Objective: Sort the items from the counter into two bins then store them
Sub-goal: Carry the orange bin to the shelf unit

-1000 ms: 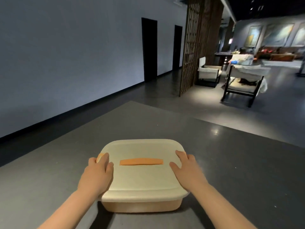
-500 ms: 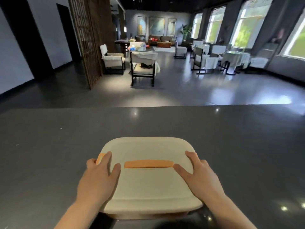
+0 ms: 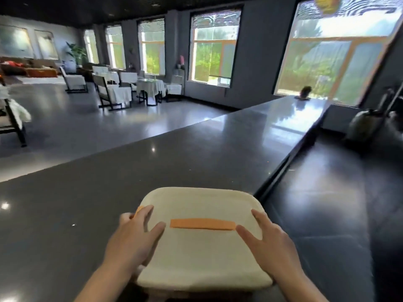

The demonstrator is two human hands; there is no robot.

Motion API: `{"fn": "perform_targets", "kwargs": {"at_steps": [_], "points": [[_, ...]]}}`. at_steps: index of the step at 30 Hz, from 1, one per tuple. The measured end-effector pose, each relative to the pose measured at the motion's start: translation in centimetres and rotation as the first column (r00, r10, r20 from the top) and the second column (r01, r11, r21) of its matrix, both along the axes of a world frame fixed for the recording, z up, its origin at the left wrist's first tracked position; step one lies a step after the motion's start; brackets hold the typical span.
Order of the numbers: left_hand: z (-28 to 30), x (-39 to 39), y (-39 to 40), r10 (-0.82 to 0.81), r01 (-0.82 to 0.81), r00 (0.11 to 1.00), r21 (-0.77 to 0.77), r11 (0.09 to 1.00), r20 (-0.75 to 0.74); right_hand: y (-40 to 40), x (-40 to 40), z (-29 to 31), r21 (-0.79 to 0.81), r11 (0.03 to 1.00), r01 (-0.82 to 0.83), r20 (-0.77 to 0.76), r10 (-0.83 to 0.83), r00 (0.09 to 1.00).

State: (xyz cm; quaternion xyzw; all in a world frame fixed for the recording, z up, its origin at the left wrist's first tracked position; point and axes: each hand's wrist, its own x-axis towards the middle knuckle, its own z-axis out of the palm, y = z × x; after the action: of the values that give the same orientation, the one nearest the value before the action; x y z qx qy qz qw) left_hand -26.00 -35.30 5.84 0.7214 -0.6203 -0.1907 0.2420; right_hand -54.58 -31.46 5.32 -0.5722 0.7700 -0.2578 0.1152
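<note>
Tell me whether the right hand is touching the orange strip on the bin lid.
Apart. In the head view, the right hand lies on the cream lid, and bare lid shows between its thumb tip and the end of the orange strip.

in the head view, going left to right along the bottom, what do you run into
Left hand on the lid → orange handle strip → right hand on the lid → lower dark surface beyond the counter edge.
</note>
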Motion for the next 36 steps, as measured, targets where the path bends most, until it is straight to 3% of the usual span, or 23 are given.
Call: {"fn": "perform_targets", "kwargs": {"at_steps": [4, 7, 13, 18, 28, 36], "points": [[-0.3, -12.3, -6.0, -0.178, 0.180, 0.982, 0.044, 0.983, -0.062, -1.7, -11.5, 0.5, 0.014, 0.989, 0.145, -0.054, -0.144, 0.988], [0.0, -20.0, -10.1, -0.293, 0.295, 0.955, 0.051, 0.954, -0.038, -3.0, -18.3, 1.0, 0.015, 0.976, 0.217, 0.002, -0.217, 0.976], [-0.7, -33.0, -20.4, -0.455, 0.454, 0.891, 0.064, 0.889, -0.001, -8.3, -29.0, 0.5, -0.027, 0.925, 0.378, -0.044, -0.379, 0.924], [-1.1, -43.1, -30.1, -0.601, 0.599, 0.799, 0.070, 0.798, 0.014, -14.2, -36.0, 0.5, -0.018, 0.842, 0.539, 0.017, -0.539, 0.842], [-0.8, -63.8, -44.7, -0.774, 0.773, 0.633, 0.054, 0.633, 0.016, -24.0, -50.6, 1.0, 0.011, 0.664, 0.747, 0.063, -0.746, 0.662], [-3.3, -80.9, -54.1, -0.796, 0.796, 0.605, 0.043, 0.604, -0.024, -32.7, -67.1, -0.9, 0.050, 0.623, 0.781, 0.088, -0.781, 0.618]]}}
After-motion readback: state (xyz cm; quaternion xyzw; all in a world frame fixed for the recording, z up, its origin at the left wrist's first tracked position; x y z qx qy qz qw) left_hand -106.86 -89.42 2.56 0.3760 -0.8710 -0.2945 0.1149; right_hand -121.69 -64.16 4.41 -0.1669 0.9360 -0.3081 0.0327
